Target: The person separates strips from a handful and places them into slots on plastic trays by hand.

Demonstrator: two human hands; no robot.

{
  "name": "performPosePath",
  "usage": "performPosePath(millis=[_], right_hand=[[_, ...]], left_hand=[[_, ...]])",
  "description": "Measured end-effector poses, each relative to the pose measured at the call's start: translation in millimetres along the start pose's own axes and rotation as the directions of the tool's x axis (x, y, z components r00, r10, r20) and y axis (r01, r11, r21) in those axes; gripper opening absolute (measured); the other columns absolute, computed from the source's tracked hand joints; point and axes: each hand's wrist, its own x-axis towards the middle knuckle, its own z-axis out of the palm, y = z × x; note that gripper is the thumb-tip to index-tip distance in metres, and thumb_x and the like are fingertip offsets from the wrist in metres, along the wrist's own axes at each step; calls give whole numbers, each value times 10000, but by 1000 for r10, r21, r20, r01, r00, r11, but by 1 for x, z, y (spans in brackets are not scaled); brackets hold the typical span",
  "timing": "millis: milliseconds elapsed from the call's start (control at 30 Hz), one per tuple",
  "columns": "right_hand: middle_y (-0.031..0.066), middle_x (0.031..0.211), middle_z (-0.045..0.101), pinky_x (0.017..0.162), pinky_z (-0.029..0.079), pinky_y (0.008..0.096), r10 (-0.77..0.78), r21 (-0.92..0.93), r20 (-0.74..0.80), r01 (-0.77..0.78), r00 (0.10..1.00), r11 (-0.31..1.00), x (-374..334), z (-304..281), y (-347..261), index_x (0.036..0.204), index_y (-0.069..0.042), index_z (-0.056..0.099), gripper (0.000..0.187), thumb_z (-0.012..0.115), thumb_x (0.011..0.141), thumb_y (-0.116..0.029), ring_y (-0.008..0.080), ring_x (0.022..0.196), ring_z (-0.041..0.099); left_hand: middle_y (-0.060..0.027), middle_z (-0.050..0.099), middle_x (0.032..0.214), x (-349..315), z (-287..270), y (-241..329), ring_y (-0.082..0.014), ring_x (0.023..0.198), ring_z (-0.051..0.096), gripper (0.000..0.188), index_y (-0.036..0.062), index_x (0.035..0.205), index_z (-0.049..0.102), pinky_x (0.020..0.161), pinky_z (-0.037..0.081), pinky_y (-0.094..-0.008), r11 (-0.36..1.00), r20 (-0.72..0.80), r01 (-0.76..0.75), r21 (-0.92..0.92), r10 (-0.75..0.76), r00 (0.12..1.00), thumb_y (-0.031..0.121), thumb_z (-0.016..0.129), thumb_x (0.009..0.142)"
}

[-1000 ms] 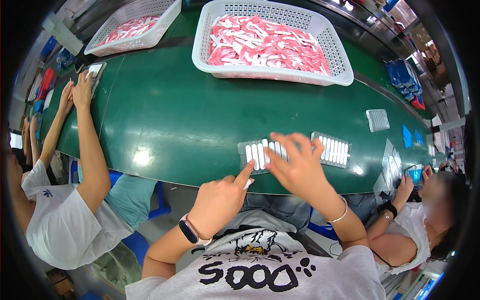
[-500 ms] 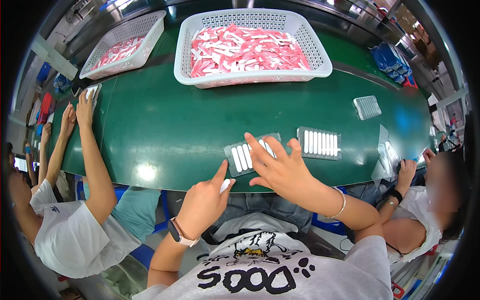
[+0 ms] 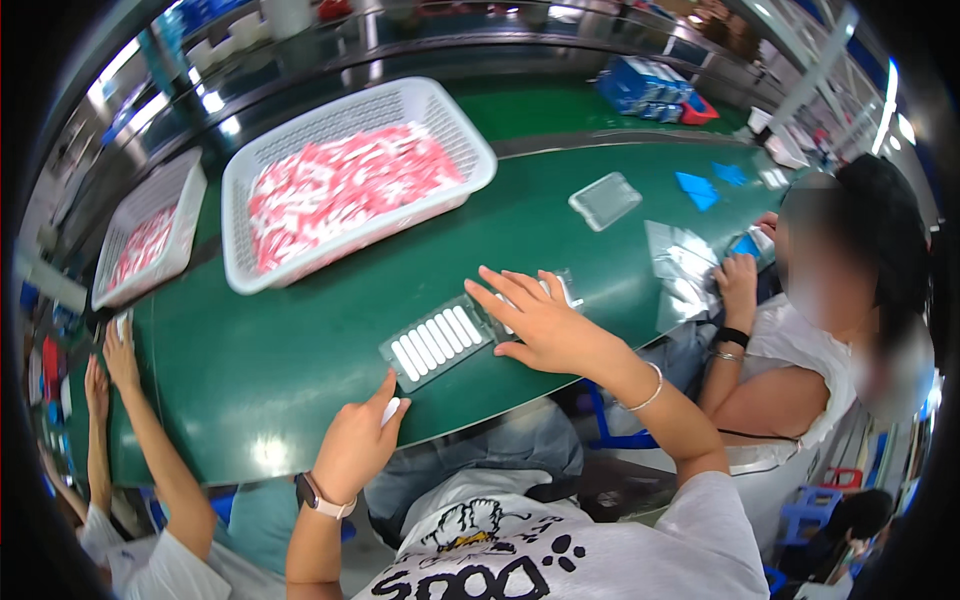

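Note:
On the green table in front of me lies a clear plastic tray (image 3: 432,342) holding a row of several white rounded strips. My left hand (image 3: 352,450) is at its near left corner, index finger extended to the edge, with a small white strip (image 3: 391,410) pinched by the thumb. My right hand (image 3: 560,335) is open, fingers spread over a second clear tray (image 3: 573,284) just right of the first. It covers most of that tray, and whether the fingertips touch it I cannot tell.
A large white basket (image 3: 480,165) of pink-and-white pieces stands behind the trays, with a smaller basket (image 3: 190,215) to its left. An empty clear tray (image 3: 605,200) lies farther back. Clear plastic bags (image 3: 685,270) lie near a person (image 3: 770,390) at right. Another person's arms (image 3: 150,410) reach in at left.
The view has swung to the right. My right hand has shifted from the left tray onto the right one, uncovering the left tray's strips. My left hand still pinches its strip by the tray's corner.

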Motion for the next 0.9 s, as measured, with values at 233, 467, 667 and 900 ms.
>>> performPosePath(millis=[233, 467, 667, 900], right_hand=[[98, 1412, 447, 1074, 192, 602, 165, 66, 137, -175, 977, 982, -36, -32, 52, 1445, -170, 345, 696, 670, 838, -268, 277, 1310, 405], [90, 1429, 433, 1026, 336, 584, 295, -500, -116, -313, 948, 808, -24, -57, 177, 1388, -171, 420, 657, 633, 780, -43, 272, 1324, 396], [86, 1412, 441, 1052, 339, 566, 235, -487, 119, -150, 965, 860, 1, -67, 214, 1381, -141, 406, 766, 683, 679, -8, 280, 1325, 390], [127, 1167, 534, 1046, 298, 510, 177, 43, -198, -172, 964, 984, 28, -82, 126, 1221, -56, 490, 679, 710, 590, -172, 332, 1156, 482]], left_hand=[[-265, 603, 696, 46, 15, 25, -427, 637, 602, 465, -82, 1279, 488, 608, 470, -479, 990, 57, -139, 36, 137, 989, 234, 530, 940], [-277, 612, 792, 87, 48, 68, -455, 750, 593, 432, -41, 1269, 522, 684, 463, -463, 988, 98, -138, -63, 144, 985, 251, 516, 951], [-164, 638, 670, 95, 56, 43, -300, 535, 589, 402, -53, 1140, 603, 531, 446, -385, 921, -100, -233, -313, 212, 972, 302, 522, 970], [43, 280, 531, 57, 4, 21, -64, 389, 215, 422, 124, 680, 370, 367, 193, -238, -241, 212, 172, -955, -148, 966, 366, 389, 1025]])
